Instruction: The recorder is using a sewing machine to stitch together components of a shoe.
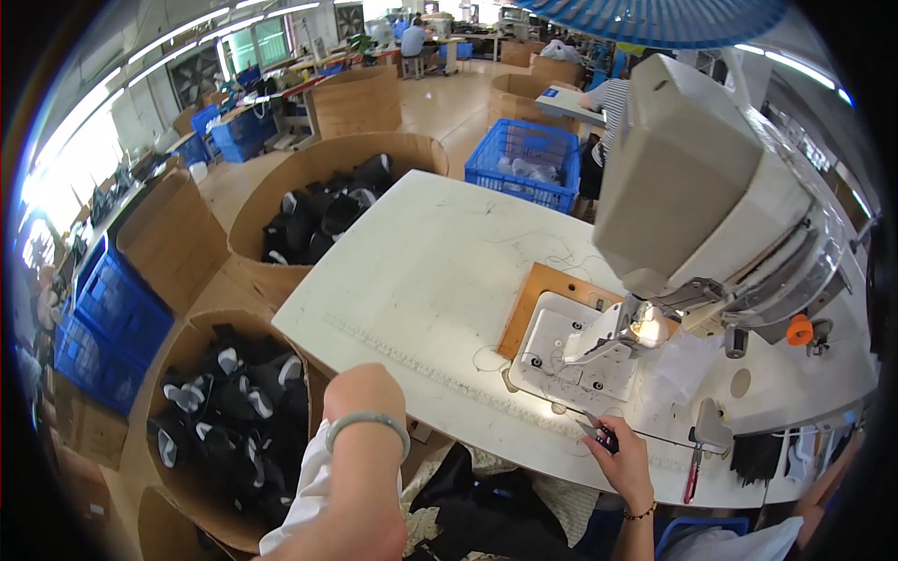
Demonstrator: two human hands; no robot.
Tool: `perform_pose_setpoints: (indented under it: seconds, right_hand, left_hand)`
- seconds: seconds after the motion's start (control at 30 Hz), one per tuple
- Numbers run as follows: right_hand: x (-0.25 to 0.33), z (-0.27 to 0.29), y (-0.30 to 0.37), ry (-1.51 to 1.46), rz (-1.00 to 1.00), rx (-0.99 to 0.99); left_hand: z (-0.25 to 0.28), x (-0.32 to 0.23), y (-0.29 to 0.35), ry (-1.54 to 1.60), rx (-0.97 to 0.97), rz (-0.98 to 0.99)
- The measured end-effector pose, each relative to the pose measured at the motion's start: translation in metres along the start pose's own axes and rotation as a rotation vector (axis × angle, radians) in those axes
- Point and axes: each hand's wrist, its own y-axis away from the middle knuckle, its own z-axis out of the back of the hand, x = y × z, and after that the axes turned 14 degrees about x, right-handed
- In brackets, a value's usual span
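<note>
The right hand (pixel 625 458) pinches small snips (pixel 599 433) at the table's (pixel 421 271) near edge, blades pointing toward eleven o'clock at the sewing machine (pixel 692 187), while the left hand (pixel 363 393), fingers hidden, is farther off.

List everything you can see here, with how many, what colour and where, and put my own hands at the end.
Sewing machine: one, beige and white, on the right of the table.
Table: one, white, centre.
Snips: one small pair, dark handle, at the table's near edge.
Round cardboard bins: two with black and white pieces, left of the table; more stand behind.
Crates: several, blue, beyond the table and along the left.
Fan: one, blue, top edge.
Dark cloth: one heap, on the lap below the table.
Left hand: raised near the table edge, pale green bangle, its grasp hidden.
Right hand: holds the snips, bead bracelet.
</note>
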Motion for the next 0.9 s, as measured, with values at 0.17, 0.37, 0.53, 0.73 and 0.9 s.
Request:
perform_pose_setpoints:
  seconds: [0.17,0.37,0.53,0.73,0.9]
  right_hand:
    - [-0.005,0.001,0.006,-0.053,-0.034,-0.021]
    - [-0.016,0.000,0.009,-0.081,-0.037,-0.051]
    - [-0.025,-0.013,0.004,-0.135,-0.047,-0.045]
    - [-0.025,-0.015,0.005,-0.217,-0.085,-0.004]
    - [-0.038,-0.013,0.015,-0.196,-0.144,-0.058]
  left_hand:
    - [-0.013,-0.013,0.023,0.231,0.004,-0.076]
    - [0.006,-0.028,0.029,0.463,-0.186,0.896]
    - [-0.034,-0.038,0.050,0.875,-0.247,1.274]
    - [-0.089,-0.053,0.071,1.331,-0.157,1.236]
    - [-0.092,-0.068,0.077,1.623,-0.052,1.179]
